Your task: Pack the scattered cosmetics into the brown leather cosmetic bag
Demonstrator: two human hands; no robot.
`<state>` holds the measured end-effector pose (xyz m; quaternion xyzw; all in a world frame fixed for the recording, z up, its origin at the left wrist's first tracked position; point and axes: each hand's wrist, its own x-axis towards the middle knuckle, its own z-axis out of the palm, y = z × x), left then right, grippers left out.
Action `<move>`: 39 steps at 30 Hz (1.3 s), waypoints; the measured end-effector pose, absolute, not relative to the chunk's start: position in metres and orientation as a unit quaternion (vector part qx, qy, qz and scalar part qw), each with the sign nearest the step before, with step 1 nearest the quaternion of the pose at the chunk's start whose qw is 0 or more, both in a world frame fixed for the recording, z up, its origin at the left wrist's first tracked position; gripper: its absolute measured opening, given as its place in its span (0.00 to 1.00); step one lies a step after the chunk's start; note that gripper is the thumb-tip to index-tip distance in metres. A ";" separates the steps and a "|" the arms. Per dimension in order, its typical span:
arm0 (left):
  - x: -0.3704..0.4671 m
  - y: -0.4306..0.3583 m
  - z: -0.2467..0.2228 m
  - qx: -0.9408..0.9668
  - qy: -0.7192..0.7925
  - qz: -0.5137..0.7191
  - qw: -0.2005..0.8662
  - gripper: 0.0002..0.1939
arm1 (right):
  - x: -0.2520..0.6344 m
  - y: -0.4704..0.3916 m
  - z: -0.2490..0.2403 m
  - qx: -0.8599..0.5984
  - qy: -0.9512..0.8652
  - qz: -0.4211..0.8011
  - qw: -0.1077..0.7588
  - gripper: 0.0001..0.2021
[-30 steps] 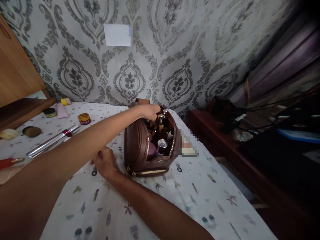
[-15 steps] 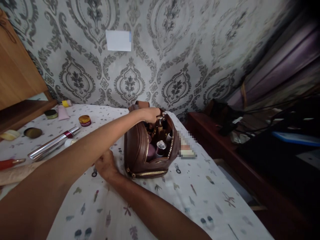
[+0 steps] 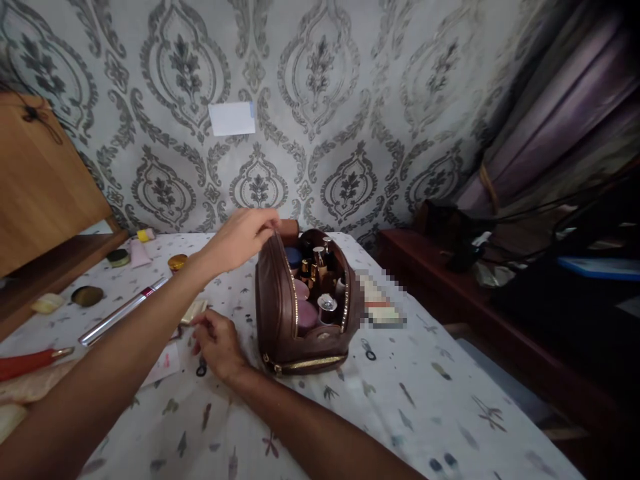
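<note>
A brown makeup bag (image 3: 277,313) stands on the patterned white cloth (image 3: 300,427) with its zipped top gaping. Inside are a pink round item (image 3: 306,315), a silver-topped container (image 3: 327,307) and several small bottles with shiny caps. My left hand (image 3: 245,237) pinches the bag's upper left edge near its back. In front of the bag's left side, my right hand (image 3: 220,343) rests low over the cloth, its fingers loosely bent and apart. Just beyond its fingertips lies a small beige item (image 3: 195,312), partly hidden.
On the left lie a silver tube (image 3: 120,313), a red tube (image 3: 30,363), a gold-lidded jar (image 3: 177,262) and a pink tube (image 3: 139,253). A wooden cabinet (image 3: 45,180) stands at far left. A pixelated item (image 3: 381,303) lies right of the bag.
My left hand has come out of the bag and moved left to its edge. My right hand's fingers have loosened from a fist. The view has tilted up slightly.
</note>
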<state>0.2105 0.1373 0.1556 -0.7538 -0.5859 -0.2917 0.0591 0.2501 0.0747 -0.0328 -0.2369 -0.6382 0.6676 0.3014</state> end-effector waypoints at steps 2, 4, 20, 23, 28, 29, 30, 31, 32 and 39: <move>0.193 0.115 0.137 -0.723 -0.613 -0.315 0.052 0.09 | 0.249 0.076 -0.034 -0.229 -0.638 0.668 0.306 0.09; 0.176 0.093 0.113 -0.691 -0.644 -0.327 0.032 0.09 | 0.249 0.078 -0.036 -0.219 -0.639 0.668 0.310 0.08; 0.132 -0.005 0.001 -0.627 -0.753 -0.132 0.147 0.10 | 0.248 0.080 -0.034 -0.239 -0.593 0.677 0.364 0.22; 0.132 -0.005 -0.002 -0.625 -0.757 -0.086 0.169 0.08 | 0.250 0.078 -0.030 -0.252 -0.593 0.658 0.389 0.22; 0.131 -0.009 -0.010 -0.615 -0.763 -0.039 0.197 0.16 | 0.254 0.075 -0.027 -0.262 -0.621 0.608 0.419 0.23; 0.131 -0.010 -0.010 -0.613 -0.763 -0.031 0.202 0.18 | 0.255 0.074 -0.027 -0.266 -0.631 0.598 0.417 0.23; 0.132 -0.010 -0.010 -0.611 -0.764 -0.024 0.206 0.20 | 0.255 0.074 -0.027 -0.270 -0.640 0.587 0.415 0.24; 0.133 -0.011 -0.008 -0.609 -0.765 -0.020 0.210 0.20 | 0.256 0.074 -0.027 -0.275 -0.649 0.579 0.411 0.24; 0.134 -0.011 -0.005 -0.605 -0.766 -0.019 0.216 0.19 | 0.256 0.075 -0.027 -0.280 -0.655 0.573 0.406 0.24; 0.126 -0.015 0.011 -0.563 -0.781 -0.094 0.254 0.09 | 0.253 0.074 -0.032 -0.296 -0.646 0.599 0.370 0.26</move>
